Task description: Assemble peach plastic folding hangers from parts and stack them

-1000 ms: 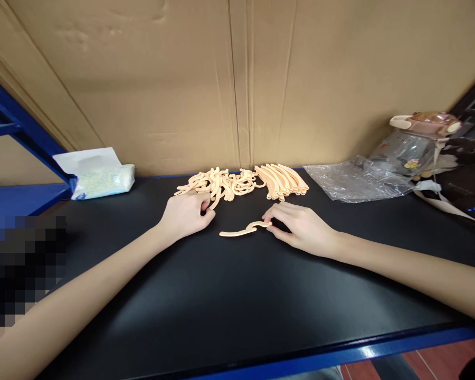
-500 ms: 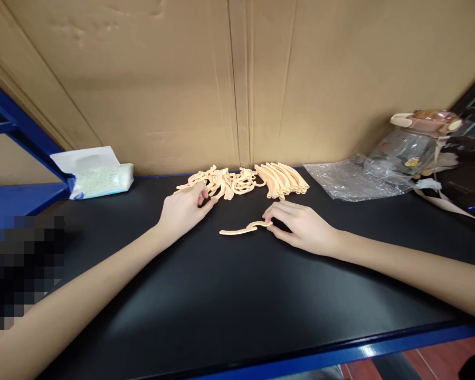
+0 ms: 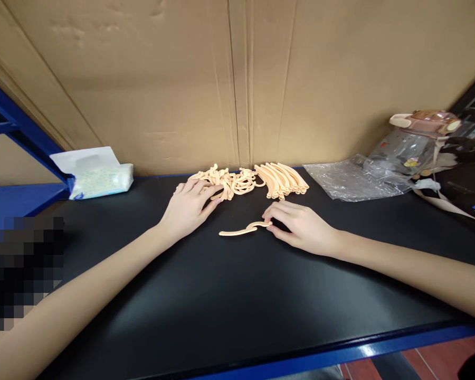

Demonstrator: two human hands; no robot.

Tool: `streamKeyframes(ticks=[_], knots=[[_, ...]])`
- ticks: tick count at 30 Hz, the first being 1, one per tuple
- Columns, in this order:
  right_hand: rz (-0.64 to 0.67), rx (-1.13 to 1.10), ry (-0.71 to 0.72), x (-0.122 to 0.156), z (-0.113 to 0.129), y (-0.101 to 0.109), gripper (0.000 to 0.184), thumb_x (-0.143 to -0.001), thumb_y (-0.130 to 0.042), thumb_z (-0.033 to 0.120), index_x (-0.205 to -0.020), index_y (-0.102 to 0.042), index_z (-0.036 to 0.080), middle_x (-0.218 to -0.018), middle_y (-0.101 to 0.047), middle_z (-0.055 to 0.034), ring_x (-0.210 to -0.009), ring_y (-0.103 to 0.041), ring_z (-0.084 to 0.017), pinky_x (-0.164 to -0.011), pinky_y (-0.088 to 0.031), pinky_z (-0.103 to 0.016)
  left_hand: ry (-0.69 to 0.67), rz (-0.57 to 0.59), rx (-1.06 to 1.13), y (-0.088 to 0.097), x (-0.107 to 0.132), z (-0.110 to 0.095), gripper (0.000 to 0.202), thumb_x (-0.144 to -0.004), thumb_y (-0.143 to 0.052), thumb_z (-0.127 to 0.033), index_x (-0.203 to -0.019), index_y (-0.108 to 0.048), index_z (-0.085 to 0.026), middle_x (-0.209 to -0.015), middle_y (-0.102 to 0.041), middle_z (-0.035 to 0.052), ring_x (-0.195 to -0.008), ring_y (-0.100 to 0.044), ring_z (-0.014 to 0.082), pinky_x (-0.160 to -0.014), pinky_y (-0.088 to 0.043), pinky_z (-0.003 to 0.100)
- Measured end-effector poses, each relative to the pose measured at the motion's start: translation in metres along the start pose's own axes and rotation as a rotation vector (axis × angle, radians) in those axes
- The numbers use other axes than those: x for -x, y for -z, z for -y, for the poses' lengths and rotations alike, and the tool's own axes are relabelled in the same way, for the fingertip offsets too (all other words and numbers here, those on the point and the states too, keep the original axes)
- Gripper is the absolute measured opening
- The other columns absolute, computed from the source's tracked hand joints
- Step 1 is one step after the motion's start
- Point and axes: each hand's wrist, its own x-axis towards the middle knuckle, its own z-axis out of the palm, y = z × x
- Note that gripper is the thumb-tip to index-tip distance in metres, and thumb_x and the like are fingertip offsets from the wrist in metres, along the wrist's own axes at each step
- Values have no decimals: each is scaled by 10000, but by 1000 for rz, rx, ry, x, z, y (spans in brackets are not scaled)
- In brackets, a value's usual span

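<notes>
My left hand (image 3: 189, 207) lies palm down at the left side of a loose pile of peach-coloured curved plastic pieces (image 3: 243, 182). Its fingers are stretched out over the pieces, the thumb apart from them. Between thumb and fingertips, my right hand (image 3: 301, 224) pinches the right end of a wavy peach plastic piece (image 3: 258, 224). That piece meets a longer, slightly curved plastic piece (image 3: 235, 233) on the table; whether they are joined I cannot tell. Behind my right hand lies a neat stack of long curved peach pieces (image 3: 283, 180).
The black table (image 3: 237, 306) ends at a cardboard wall (image 3: 162, 84). A tissue pack (image 3: 103, 179) stands at the back left by a blue frame (image 3: 27, 137). At the back right are a clear plastic bag (image 3: 352, 179), a transparent bottle (image 3: 404, 148) and a dark bag (image 3: 459, 182).
My left hand's fingers have uncurled and spread forward over the loose pile. My right hand and the pieces before it have stayed in place.
</notes>
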Motion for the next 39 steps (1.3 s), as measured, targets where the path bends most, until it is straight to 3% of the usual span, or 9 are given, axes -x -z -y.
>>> streamKeyframes(ticks=[8, 16, 23, 27, 32, 36, 39], knots=[[3, 3, 4, -1, 0, -1, 148, -985, -411, 249, -952, -545, 194, -956, -630, -57, -880, -585, -184, -786, -481, -323, -7, 2, -34, -2, 2, 3, 388, -993, -369, -373, -1213, -658, -236, -1207, -671, 92, -1113, -539, 306, -813, -389, 435], [-4, 2, 9, -1, 0, -1, 149, -980, -418, 245, -948, -554, 194, -956, -635, -59, -881, -593, -187, -793, -486, -328, -2, 17, -7, -4, 2, 3, 403, -979, -384, -380, -1189, -676, -199, -1192, -674, 123, -1106, -540, 324, -818, -392, 450], [-5, 6, 14, -2, 0, -1, 154, -984, -413, 246, -952, -554, 192, -963, -636, -60, -880, -591, -186, -790, -484, -324, 122, -53, -3, -1, 1, 0, 435, -978, -365, -360, -1253, -621, -141, -1232, -634, 152, -1048, -560, 323, -788, -430, 444], [2, 9, 10, -1, 0, 0, 154, -984, -412, 244, -951, -552, 191, -963, -635, -60, -884, -594, -187, -793, -486, -324, 150, -166, 111, 3, 2, -1, 364, -971, -395, -309, -1205, -640, -176, -1228, -649, 115, -1056, -582, 286, -825, -456, 426], [-2, 2, 10, -1, 1, 0, 158, -984, -415, 250, -956, -559, 195, -963, -635, -61, -889, -596, -186, -807, -489, -329, 97, -312, 430, 9, 5, -17, 274, -968, -417, -238, -1022, -685, -219, -1074, -709, 41, -1045, -623, 194, -922, -478, 366], [6, 11, 17, -2, 0, -1, 165, -986, -420, 264, -961, -568, 194, -960, -640, -62, -892, -593, -189, -803, -493, -331, 3, -288, 552, 15, 11, -36, 197, -953, -472, -191, -922, -666, -213, -978, -725, 26, -943, -657, 164, -882, -505, 329], [-5, 37, 23, -2, -1, -2, 177, -988, -426, 282, -967, -577, 191, -963, -644, -67, -900, -597, -195, -811, -496, -335, -181, -245, 486, 17, 16, -43, 162, -941, -482, -120, -921, -620, -203, -1010, -724, 23, -909, -648, 143, -833, -506, 283]])
